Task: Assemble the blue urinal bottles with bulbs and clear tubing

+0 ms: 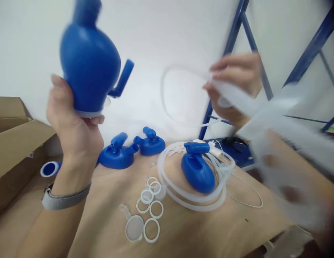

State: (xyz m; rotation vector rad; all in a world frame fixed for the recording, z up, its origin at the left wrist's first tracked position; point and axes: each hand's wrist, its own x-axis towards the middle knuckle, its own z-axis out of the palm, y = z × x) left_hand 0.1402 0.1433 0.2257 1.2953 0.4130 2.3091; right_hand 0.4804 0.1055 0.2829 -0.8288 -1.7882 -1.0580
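My left hand (75, 114), raised at the left, is wrapped round the base of a blue plastic bottle (90, 64) that looks like a portable urinal. Its neck points up out of view and a bent handle sticks out on its right. Up at the right, my right hand (234, 82) pinches a clear plastic bag (287, 143) with round holes, blurred by motion. A thin translucent loop (164, 93) trails leftward from these fingers; whether it is tubing or part of the bag, I cannot tell.
On the brown tabletop (199, 233) stand more blue bottles (117, 156) (152, 143) (197, 172). Coiled white tubing (192, 206) surrounds the right one. Several white rings (151, 230) and a cap (134, 228) lie in front. A cardboard box (18, 143) is left; blue metal framing (234, 32) rises right.
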